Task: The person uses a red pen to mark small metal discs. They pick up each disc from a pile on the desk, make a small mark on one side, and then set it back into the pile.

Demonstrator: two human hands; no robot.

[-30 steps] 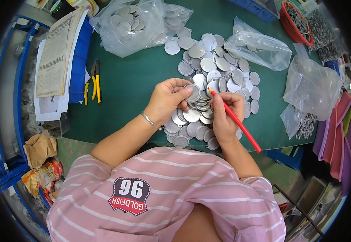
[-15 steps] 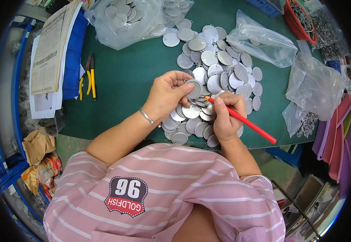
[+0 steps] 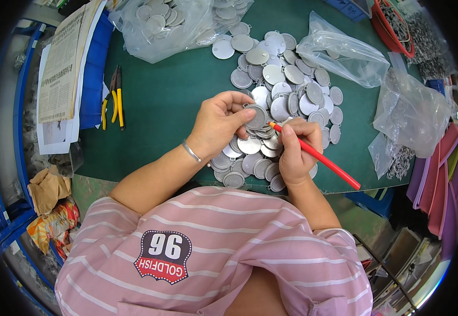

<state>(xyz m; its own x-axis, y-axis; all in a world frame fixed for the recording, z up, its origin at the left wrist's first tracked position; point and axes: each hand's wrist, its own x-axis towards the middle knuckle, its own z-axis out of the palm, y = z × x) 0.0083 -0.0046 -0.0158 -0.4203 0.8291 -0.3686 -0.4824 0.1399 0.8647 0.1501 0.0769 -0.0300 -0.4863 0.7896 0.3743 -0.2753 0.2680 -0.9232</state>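
A round grey metal disc (image 3: 257,117) with a small loop on its rim is pinched between the thumb and fingers of the left hand (image 3: 219,117), held over a heap of similar metal discs (image 3: 281,89). The right hand (image 3: 298,152) grips a slim red pencil-shaped tool (image 3: 326,161), its point at the disc's lower right edge; whether they touch, I cannot tell. The heap lies on a green tabletop (image 3: 160,89). Beyond it sits a clear plastic bag (image 3: 158,45) containing more discs; yellow-handled pliers (image 3: 120,108) lie farther left, near a blue bin (image 3: 93,89).
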